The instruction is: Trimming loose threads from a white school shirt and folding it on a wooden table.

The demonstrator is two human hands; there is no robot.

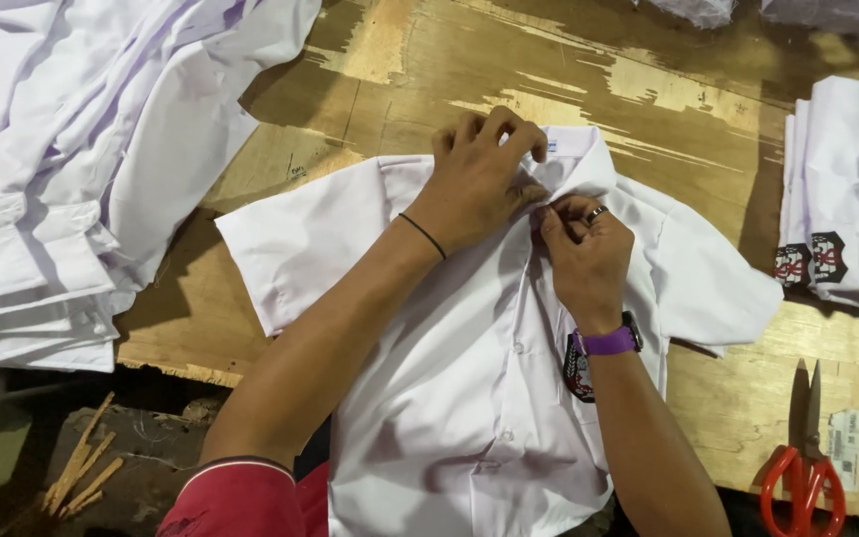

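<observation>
White short-sleeved shirt, smooth cotton, lies flat on scuffed plywood table; left hand and right hand both pinch its placket just below the collar.

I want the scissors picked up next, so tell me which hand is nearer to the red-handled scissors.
Right. The right hand is at the white shirt placket just below the collar, up and left of the scissors. The left hand grips the collar farther left, so it is farther away.
</observation>
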